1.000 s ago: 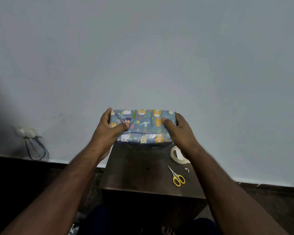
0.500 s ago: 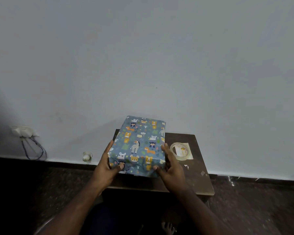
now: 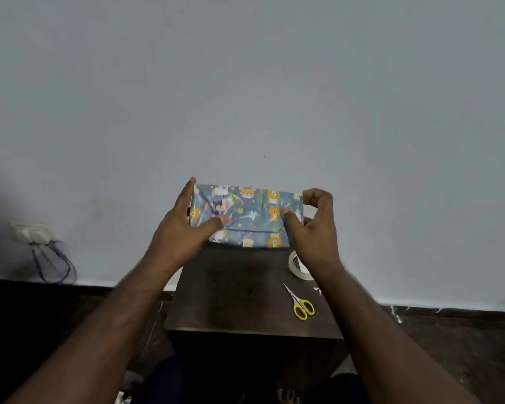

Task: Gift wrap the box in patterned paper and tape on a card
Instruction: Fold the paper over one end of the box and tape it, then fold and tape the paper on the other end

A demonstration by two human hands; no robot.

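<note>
The wrapped box is standing at the far edge of the worktop, before the wall. The left hand is sitting at its left end, the right hand at its right. The tape roll is lying right of centre, the scissors nearer.

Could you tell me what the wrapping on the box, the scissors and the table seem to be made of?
Wrapping: glossy printed paper, judging by its creases and glare.
Scissors: bright blades, probably metal; the yellow handles look plastic.
Table: dark brown, dull finish, likely wood or laminate; the grain cannot be made out.
</note>
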